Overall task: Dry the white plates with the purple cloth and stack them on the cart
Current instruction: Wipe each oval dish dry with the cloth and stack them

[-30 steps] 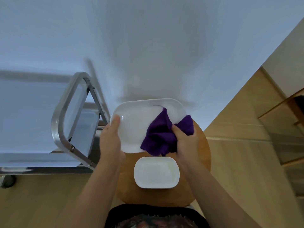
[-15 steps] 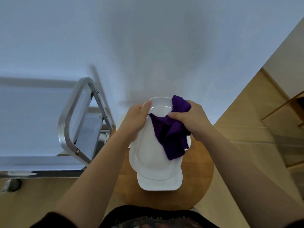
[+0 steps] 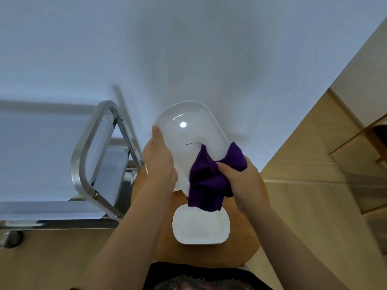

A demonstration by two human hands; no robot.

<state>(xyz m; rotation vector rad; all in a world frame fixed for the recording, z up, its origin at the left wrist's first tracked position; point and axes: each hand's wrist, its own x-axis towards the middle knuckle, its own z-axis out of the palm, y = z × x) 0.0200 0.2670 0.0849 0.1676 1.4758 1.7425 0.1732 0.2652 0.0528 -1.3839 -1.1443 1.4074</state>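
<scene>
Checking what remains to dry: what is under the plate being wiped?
Below the held plate a smaller white plate sits on the round wooden table. The purple cloth and both hands hide the tabletop directly beneath, so more plates there cannot be ruled out.

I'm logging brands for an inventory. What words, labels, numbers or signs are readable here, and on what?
None can be read.
Held plate: plain white, no mark showing.
Small plate on the stool: plain.
Cloth: plain purple, no tag showing.
Cart: bare metal, no label showing.
Shirt: dark print, too blurred to read.

Head view, steeply downward, close above hands [image 3: 160,162]
</scene>
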